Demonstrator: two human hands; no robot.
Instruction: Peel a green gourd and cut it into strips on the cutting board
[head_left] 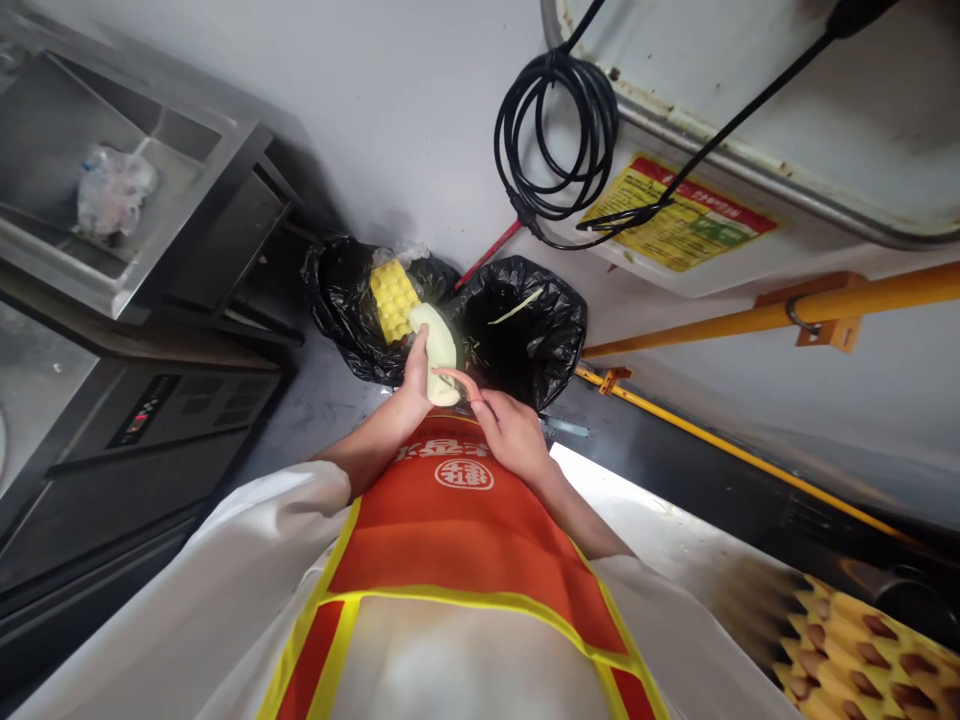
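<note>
Peeling judged nearly finished: left hand point(415, 385) closed around the pale, mostly bare vegetable point(440, 350) above the black bin bag point(559, 335), right hand point(510, 430) fingers stretched almost straight against its lower end, holding nothing visible, peel strip point(517, 305) lying in the bag.
</note>
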